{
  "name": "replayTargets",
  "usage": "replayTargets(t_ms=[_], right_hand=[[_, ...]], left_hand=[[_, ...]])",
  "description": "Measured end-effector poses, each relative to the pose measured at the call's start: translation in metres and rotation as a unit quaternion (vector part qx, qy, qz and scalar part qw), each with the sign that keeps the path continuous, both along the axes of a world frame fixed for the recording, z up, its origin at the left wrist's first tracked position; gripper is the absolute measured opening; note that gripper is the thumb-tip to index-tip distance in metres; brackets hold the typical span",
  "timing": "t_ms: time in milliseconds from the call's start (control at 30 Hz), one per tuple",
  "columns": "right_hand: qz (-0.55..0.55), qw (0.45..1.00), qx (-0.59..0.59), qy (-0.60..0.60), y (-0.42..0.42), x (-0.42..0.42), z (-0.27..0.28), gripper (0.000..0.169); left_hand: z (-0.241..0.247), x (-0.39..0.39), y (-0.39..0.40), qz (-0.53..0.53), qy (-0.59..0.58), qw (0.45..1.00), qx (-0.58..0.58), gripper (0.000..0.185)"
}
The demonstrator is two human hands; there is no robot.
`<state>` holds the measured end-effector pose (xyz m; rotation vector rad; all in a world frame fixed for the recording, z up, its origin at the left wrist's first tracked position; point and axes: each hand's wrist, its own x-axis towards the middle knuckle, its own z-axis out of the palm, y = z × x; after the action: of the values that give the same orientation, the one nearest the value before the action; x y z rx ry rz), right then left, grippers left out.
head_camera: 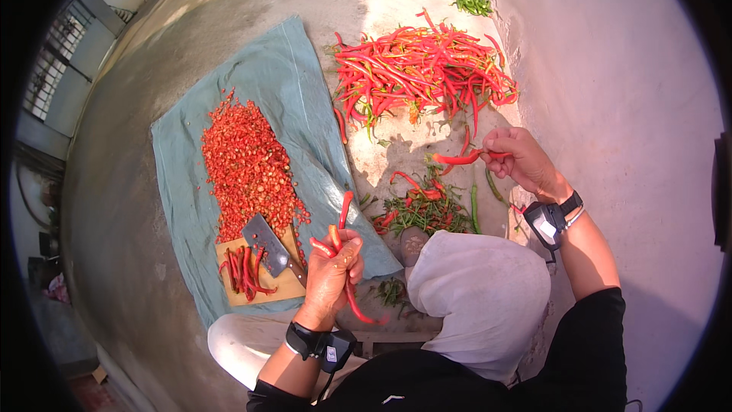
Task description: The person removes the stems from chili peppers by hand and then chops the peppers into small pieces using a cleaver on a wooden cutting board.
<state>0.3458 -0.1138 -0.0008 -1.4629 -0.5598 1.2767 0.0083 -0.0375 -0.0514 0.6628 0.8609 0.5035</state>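
My left hand (pixel 334 266) is closed around a few red chili peppers (pixel 346 209), whose ends stick out above and below the fist. Between the fingers of my right hand (pixel 512 160) is a red chili pepper (pixel 457 158), its greenish stem end pointing left. Left of my left hand lies a wooden cutting board (pixel 286 292) bearing several whole red chilies (pixel 246 272) and a cleaver (pixel 269 246) with a dark handle. Chopped red chilies (pixel 246 166) are heaped beyond the board. A large pile of whole red chilies (pixel 417 68) lies on the ground beyond my right hand.
A blue-green sheet (pixel 286 68) lies under the board and chopped heap. Green stems with red scraps (pixel 426 209) are piled before my shoe (pixel 413 245). Green chilies (pixel 473 3) lie near the wall (pixel 617 97), which rises close on my right.
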Motion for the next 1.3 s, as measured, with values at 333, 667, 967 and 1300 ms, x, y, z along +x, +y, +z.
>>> replayTargets(t_ms=[333, 667, 967, 1300], right_hand=[[0.243, 0.966, -0.014, 0.088, -0.003, -0.117, 0.077, 0.011], [0.362, 0.909, -0.026, -0.204, -0.015, -0.133, 0.045, 0.016], [0.298, 0.805, 0.106, -0.502, -0.019, -0.131, 0.021, 0.027], [0.102, 0.988, -0.006, -0.120, -0.015, -0.114, 0.008, 0.015]], left_hand=[[0.021, -0.004, 0.001, 0.021, -0.164, 0.986, 0.012, 0.032], [0.023, -0.006, 0.000, 0.030, -0.119, 0.992, 0.027, 0.015], [0.013, 0.000, -0.009, 0.084, -0.078, 0.992, 0.048, 0.022], [0.044, -0.005, 0.000, 0.125, -0.073, 0.972, 0.185, 0.026]])
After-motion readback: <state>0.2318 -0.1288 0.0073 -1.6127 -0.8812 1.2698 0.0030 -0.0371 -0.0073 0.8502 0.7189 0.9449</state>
